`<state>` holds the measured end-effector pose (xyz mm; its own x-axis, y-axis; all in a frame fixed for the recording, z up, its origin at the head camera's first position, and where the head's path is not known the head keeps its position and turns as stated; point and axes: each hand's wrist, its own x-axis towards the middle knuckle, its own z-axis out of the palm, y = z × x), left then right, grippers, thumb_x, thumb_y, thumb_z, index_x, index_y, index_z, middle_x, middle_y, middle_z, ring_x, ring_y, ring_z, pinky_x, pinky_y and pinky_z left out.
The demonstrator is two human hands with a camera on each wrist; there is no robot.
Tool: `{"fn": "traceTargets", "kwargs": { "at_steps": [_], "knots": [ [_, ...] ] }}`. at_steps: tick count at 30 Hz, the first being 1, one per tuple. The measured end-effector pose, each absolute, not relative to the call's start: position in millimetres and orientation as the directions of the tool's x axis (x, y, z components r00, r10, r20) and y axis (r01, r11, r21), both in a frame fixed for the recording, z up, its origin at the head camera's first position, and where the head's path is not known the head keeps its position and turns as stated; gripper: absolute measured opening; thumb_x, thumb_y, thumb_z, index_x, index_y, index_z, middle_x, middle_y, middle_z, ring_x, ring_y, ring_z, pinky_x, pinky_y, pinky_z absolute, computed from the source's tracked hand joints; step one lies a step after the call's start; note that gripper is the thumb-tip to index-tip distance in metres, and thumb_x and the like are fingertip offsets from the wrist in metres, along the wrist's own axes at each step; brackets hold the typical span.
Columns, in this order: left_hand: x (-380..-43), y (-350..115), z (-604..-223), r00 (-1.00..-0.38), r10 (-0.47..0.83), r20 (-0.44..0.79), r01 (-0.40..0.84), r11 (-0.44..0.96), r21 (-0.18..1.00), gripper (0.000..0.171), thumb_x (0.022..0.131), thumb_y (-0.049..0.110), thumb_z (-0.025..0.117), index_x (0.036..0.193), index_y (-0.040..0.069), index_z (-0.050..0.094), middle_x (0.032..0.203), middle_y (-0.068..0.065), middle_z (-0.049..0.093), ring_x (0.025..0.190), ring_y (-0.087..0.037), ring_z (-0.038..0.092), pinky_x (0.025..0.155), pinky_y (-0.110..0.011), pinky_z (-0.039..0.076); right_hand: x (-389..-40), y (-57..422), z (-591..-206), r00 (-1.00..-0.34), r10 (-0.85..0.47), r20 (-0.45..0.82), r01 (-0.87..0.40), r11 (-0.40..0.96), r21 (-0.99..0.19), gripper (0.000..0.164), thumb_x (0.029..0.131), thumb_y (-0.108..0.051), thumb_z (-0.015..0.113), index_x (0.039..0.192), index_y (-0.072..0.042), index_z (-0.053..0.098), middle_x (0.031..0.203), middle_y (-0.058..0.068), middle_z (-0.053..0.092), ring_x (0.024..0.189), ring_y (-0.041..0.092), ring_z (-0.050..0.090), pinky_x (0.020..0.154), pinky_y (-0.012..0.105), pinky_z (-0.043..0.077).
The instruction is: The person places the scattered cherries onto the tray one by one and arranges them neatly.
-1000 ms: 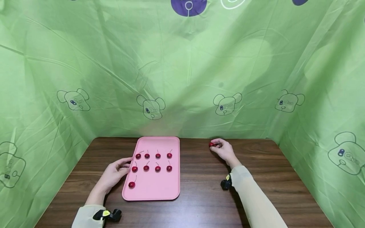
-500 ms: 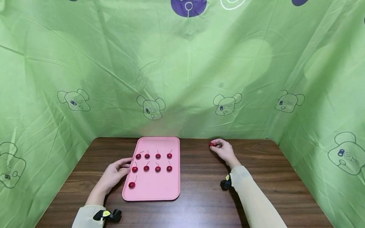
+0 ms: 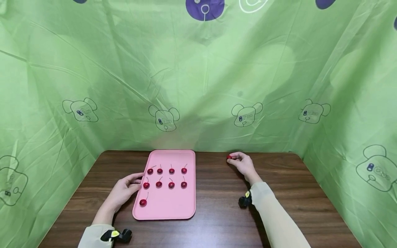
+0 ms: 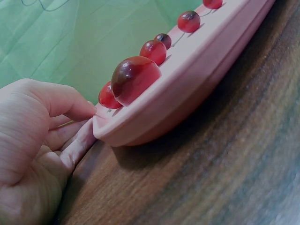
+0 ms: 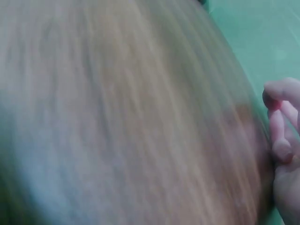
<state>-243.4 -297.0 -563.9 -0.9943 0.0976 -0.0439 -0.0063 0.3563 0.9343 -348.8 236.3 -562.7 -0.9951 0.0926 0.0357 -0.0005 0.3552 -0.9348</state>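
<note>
My left hand (image 3: 122, 193) is at the left rim of a pink tray (image 3: 167, 209). The left wrist view has its thumb and fingers pinching that rim (image 4: 104, 126). Red cherries with thin stems lie on the tray in two rows, such as this far-row cherry (image 3: 184, 170). A single cherry (image 3: 143, 202) sits by itself near the front left corner. Near the table's back edge, right of the tray, my right hand (image 3: 244, 166) pinches another cherry (image 3: 228, 157) between thumb and fingers. In the blurred right wrist view, the fingers (image 5: 281, 93) largely cover this cherry.
The brown wooden table (image 3: 214, 206) carries the tray on its left half. Green cloth (image 3: 211, 86) printed with bear heads hangs behind and along both sides. A black device (image 3: 245, 200) is strapped on the right wrist, and a similar device (image 3: 124, 235) on the left.
My right hand, with the cherry in its fingers, has shifted very slightly left. The left hand stays at the tray, and the head view has tipped up a touch.
</note>
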Motion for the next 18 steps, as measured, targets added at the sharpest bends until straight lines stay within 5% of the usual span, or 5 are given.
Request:
{"fn": "traceTargets", "kwargs": {
  "at_steps": [6,13,18],
  "knots": [
    [-243,-296,-564,-0.994,0.109,-0.032,0.007,0.34,0.94,0.05,0.105,0.008,0.072,0.153,0.0,0.06,0.128,-0.024,0.071,0.107,-0.019,0.076,0.09,-0.022,0.058,-340,225,-553,-0.993,0.117,0.004,0.031,0.291,-0.956,0.034,0.091,-0.012,0.089,0.12,0.0,0.077,0.105,0.007,0.076,0.087,0.012,0.064,0.075,0.022,0.053],
    [-242,-297,-562,-0.993,0.104,-0.05,-0.01,0.356,0.934,0.051,0.106,0.011,0.071,0.155,0.003,0.058,0.131,-0.021,0.071,0.11,-0.021,0.075,0.091,-0.022,0.057,-325,196,-533,-0.995,0.101,-0.012,0.033,0.203,-0.979,0.032,0.09,-0.007,0.088,0.119,0.001,0.076,0.104,0.009,0.077,0.084,0.025,0.073,0.07,0.033,0.059],
    [-243,-297,-563,-0.993,0.104,-0.052,-0.014,0.333,0.943,0.051,0.106,0.01,0.072,0.155,0.002,0.059,0.13,-0.022,0.071,0.108,-0.02,0.075,0.091,-0.022,0.058,-313,170,-520,-0.996,0.069,0.059,-0.043,0.216,-0.975,0.031,0.088,-0.01,0.09,0.116,-0.003,0.078,0.104,0.008,0.077,0.083,0.018,0.069,0.073,0.032,0.055]
  ]
}}
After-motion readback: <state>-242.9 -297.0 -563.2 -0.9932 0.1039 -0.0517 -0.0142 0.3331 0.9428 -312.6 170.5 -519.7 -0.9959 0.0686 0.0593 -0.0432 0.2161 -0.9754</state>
